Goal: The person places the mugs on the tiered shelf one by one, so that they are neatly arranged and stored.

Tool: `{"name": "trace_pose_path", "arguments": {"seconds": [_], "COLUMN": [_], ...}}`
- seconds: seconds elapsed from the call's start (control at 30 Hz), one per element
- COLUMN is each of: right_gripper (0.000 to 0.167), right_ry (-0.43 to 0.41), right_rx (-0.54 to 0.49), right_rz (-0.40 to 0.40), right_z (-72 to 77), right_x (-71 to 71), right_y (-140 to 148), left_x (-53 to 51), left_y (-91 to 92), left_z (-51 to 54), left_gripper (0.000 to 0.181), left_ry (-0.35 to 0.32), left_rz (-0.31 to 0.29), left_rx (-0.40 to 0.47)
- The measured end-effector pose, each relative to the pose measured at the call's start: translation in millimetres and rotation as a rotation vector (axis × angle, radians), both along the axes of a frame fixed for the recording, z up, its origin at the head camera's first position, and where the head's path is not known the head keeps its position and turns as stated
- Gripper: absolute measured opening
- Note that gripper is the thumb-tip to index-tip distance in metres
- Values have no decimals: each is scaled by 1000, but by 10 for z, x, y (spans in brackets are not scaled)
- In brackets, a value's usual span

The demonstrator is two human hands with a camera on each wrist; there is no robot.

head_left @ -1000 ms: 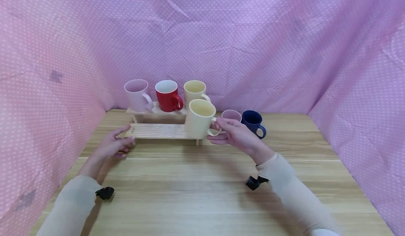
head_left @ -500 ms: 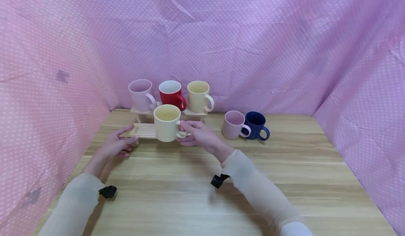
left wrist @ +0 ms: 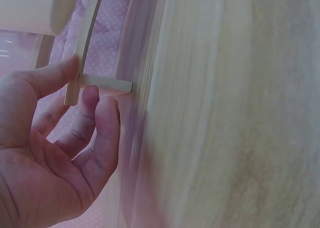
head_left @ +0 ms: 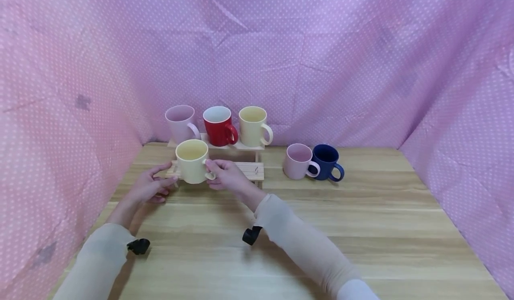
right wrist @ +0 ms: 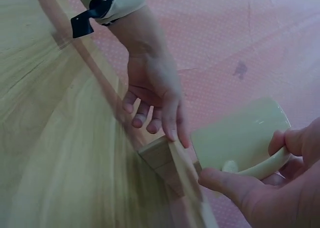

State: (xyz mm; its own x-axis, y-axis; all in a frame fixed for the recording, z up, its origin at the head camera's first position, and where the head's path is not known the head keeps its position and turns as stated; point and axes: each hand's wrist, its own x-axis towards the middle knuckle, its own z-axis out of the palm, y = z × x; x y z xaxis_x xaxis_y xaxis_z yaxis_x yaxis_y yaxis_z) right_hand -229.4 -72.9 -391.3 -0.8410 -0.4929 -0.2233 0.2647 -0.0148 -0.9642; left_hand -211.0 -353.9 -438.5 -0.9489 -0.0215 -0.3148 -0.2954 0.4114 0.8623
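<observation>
My right hand (head_left: 229, 177) pinches the handle of a pale yellow mug (head_left: 192, 164), held upright over the left part of the lower shelf of a two-tier wooden rack (head_left: 253, 170). In the left wrist view a small gap shows between the mug's base and the shelf board (left wrist: 85, 43). At the rack's left end my left hand (head_left: 148, 186) grips the lower board's end between thumb and fingers. On the upper tier stand a light pink mug (head_left: 179, 126), a red mug (head_left: 217, 130) with a white inside, and another pale yellow mug (head_left: 250, 128).
Right of the rack, a pink mug (head_left: 296, 162) and a dark blue mug (head_left: 324, 164) stand side by side on the wooden table (head_left: 361, 228). Pink dotted cloth (head_left: 305, 59) hangs behind the table and at both sides.
My right hand has carried the yellow mug leftward along the lower shelf, from its right end to its left part. The pink and blue mugs are uncovered. My left hand stays at the rack's end.
</observation>
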Motion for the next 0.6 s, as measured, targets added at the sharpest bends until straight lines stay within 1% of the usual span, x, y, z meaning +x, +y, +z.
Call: {"name": "trace_pose_path", "arguments": {"seconds": [0.1,0.2,0.33,0.4,0.53,0.6], "right_gripper": [33,31,31,31,32,33], "right_ry": [15,44,71,86,113,112], "right_rx": [7,22,43,60,118,149], "right_rz": [-27,-63,-125,-143,-115,-94], "right_z": [-70,-132,-156,-147,-112,-89], "right_x": [0,3,30,48,63,65], "right_y": [-98,-186,-285,-330,-411,-446], "left_x": [-1,2,19,30,44,49], "left_y": [-11,-29,-13,0,-3,-10], "left_z": [-10,-14,30,50,47,48], "left_gripper": [84,79,74,74,76,78], "left_ry": [3,-7,-32,-38,-41,-42], "left_rz": [-3,0,19,25,30,36], "left_rx": [3,38,94,105,116,117]}}
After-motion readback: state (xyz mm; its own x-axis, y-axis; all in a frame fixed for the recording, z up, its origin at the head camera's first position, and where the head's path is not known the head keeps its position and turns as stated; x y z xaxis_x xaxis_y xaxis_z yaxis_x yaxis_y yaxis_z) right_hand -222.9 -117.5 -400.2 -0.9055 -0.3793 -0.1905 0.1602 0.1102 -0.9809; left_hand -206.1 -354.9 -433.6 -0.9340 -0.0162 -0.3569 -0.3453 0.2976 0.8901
